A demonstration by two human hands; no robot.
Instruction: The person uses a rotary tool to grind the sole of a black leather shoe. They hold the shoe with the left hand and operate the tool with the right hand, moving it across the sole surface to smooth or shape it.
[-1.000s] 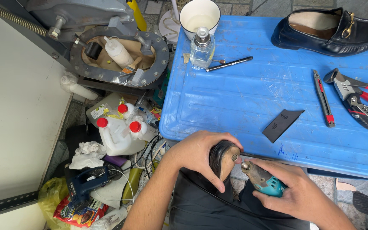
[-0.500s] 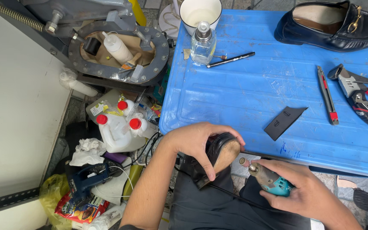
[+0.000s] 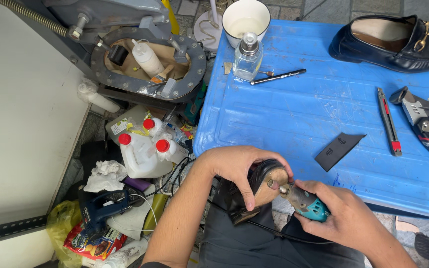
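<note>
A person sits at the near edge of a blue plastic table (image 3: 294, 114), seen from above. The left hand (image 3: 237, 166) is curled around a black shoe (image 3: 254, 191) held in the lap just off the table's near-left corner, sole turned up, fingers wrapped over the heel end and the thumb pressed along the tan sole. The right hand (image 3: 346, 216) is closed around a small teal rotary tool (image 3: 306, 201), whose tip touches the shoe's heel area. A thin black cord runs from the tool across the person's dark trousers.

Compared with a second ago, the shoe has turned: more of its tan sole faces up now, and the left hand has slid further over it. The tool has come closer in, its tip now against the shoe rather than just beside it. The things on the table have not moved.

On the table, a black rubber piece (image 3: 338, 149) lies near the near edge. Toward the right edge lie a slim red-and-black utility knife (image 3: 389, 121) and red-handled pliers (image 3: 425, 121). A second black loafer (image 3: 391, 42) with a gold buckle rests at the far-right corner. Near the far-left corner stand a clear glass bottle (image 3: 248, 57) and a black pen (image 3: 278, 76), with a white cup (image 3: 245, 17) just beyond the edge.

On the ground to the left are white jugs with red caps (image 3: 142, 149), a grey machine with a round opening (image 3: 145, 57), crumpled white cloth (image 3: 103, 174) and a dark blue power tool (image 3: 103, 208).
</note>
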